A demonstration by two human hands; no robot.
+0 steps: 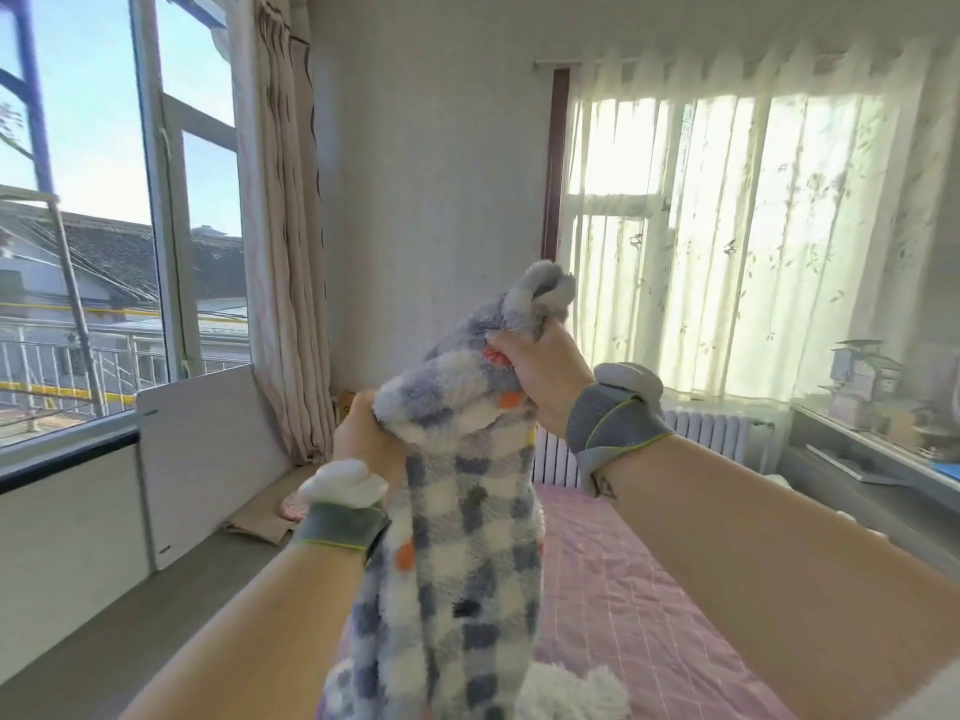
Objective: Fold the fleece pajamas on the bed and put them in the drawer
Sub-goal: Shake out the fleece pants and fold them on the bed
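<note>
Hidden: my fingertips, buried in fleece; pajamas [467, 537] cut off below.
Left hand [363, 433]: raised, gripping the top edge.
Right hand [540, 371]: higher, clutching the fleece.
Pajamas: hanging between my hands, over the bed [649, 589].

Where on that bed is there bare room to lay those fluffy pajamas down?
The pink quilt lies bare right of the hanging pajamas, back to the radiator. The desk along the right wall is crowded with small models. Left, cardboard lies on the floor by the curtain.
</note>
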